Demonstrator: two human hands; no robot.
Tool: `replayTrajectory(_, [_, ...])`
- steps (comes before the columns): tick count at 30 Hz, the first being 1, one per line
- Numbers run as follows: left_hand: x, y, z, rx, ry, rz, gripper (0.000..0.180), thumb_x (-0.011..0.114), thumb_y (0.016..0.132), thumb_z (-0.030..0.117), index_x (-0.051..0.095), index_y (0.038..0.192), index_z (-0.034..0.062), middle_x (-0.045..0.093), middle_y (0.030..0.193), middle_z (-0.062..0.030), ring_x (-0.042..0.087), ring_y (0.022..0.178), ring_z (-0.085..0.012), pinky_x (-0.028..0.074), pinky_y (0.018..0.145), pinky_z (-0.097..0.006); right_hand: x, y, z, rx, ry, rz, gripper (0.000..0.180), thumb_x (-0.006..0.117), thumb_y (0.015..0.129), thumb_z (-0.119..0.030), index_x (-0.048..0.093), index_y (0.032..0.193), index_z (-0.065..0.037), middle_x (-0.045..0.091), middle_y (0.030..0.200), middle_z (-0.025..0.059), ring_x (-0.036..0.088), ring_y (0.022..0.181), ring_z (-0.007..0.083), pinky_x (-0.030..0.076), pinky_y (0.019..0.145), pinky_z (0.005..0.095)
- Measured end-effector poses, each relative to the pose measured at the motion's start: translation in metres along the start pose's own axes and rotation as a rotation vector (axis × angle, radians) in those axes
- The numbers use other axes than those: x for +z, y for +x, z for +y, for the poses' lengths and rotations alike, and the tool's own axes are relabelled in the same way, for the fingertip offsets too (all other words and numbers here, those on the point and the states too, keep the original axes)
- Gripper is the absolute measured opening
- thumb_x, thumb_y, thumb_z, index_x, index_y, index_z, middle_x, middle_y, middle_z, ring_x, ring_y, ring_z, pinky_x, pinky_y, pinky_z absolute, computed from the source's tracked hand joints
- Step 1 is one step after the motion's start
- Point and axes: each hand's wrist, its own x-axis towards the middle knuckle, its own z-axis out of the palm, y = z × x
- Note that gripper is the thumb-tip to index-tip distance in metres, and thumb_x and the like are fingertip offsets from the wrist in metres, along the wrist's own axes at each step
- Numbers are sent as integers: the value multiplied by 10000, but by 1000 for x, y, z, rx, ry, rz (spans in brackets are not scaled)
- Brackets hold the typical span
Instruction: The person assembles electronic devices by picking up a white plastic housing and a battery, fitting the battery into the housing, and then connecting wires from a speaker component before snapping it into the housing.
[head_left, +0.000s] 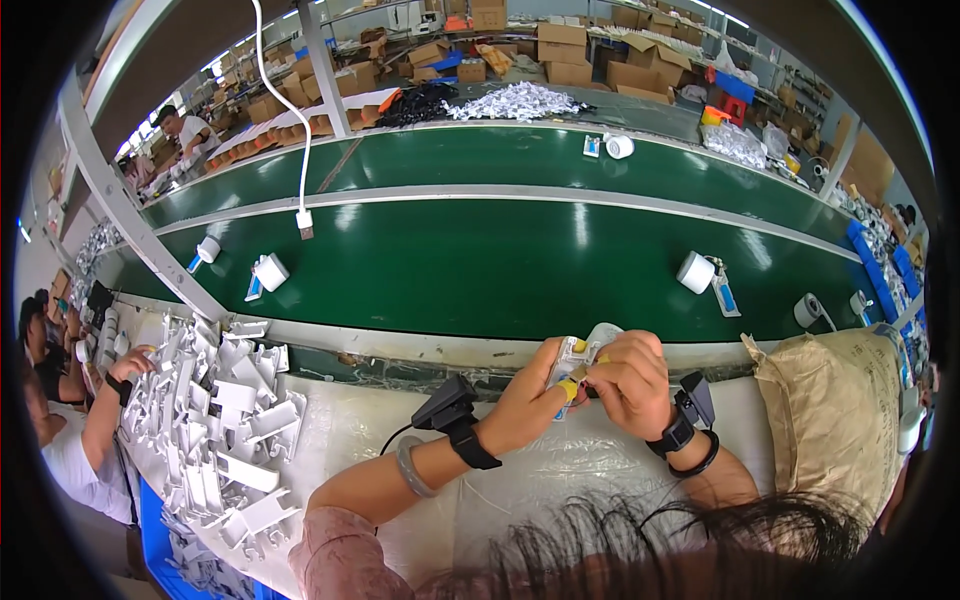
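Note:
Over the near table edge, both my hands come together on a small white plastic part (604, 333). My left hand (528, 398) pinches its left side, with a yellow covering on the thumb. My right hand (632, 385) has curled fingers closed at the part's right side. A bit of blue and a short red wire show beneath the fingers; most of the part is hidden by them. To my left lies a big heap of white plastic brackets (235, 398) on the plastic-covered table (430, 520).
A green conveyor belt (450, 270) runs across ahead, carrying several white round housings (694, 272) with blue-marked pieces. A white cable (270, 80) with a plug hangs above it. A brown paper sack (830, 420) stands at right. Another person's hand (130, 363) reaches the heap's left side.

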Motion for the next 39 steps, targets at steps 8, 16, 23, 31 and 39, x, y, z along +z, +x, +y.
replayTrajectory(8, [3, 0, -1, 20, 41, 39, 383, 411, 920, -24, 386, 1301, -1, 556, 1108, -79, 606, 889, -118, 517, 777, -267, -1, -1, -1, 22, -20, -15, 236, 783, 662, -37, 664, 858, -91, 633, 837, 46, 630, 807, 236, 489, 883, 440])
replayTrajectory(16, [2, -3, -4, 11, 62, 59, 429, 405, 907, -32, 372, 1332, 6, 553, 1113, -82, 603, 873, -117, 533, 778, -280, -1, -1, -1, 27, 8, -20, 221, 767, 677, -24, 659, 856, -96, 641, 847, 51, 633, 809, 240, 488, 887, 445])
replayTrajectory(23, [3, -4, -5, 16, 70, 84, 442, 421, 927, -27, 354, 1362, 15, 546, 1124, -85, 586, 913, -119, 547, 791, -286, -1, -2, -2, 33, -2, -27, 218, 768, 679, -23, 656, 852, -95, 644, 845, 53, 633, 811, 244, 489, 886, 444])
replayTrajectory(31, [2, -4, -9, 88, 232, 81, 544, 446, 918, -26, 293, 1439, 5, 556, 1127, -117, 576, 921, -137, 540, 791, -297, -1, -2, -1, 33, 2, -33, 236, 780, 669, -21, 657, 859, -89, 641, 842, 57, 630, 808, 248, 491, 883, 447])
replayTrajectory(39, [2, -4, -11, 106, 319, 95, 535, 458, 900, 6, 318, 1416, -7, 605, 980, -126, 600, 816, -169, 502, 732, -322, -1, -2, 0, 25, 22, -46, 231, 768, 689, -1, 652, 870, -83, 632, 849, 65, 624, 809, 262, 485, 872, 442])
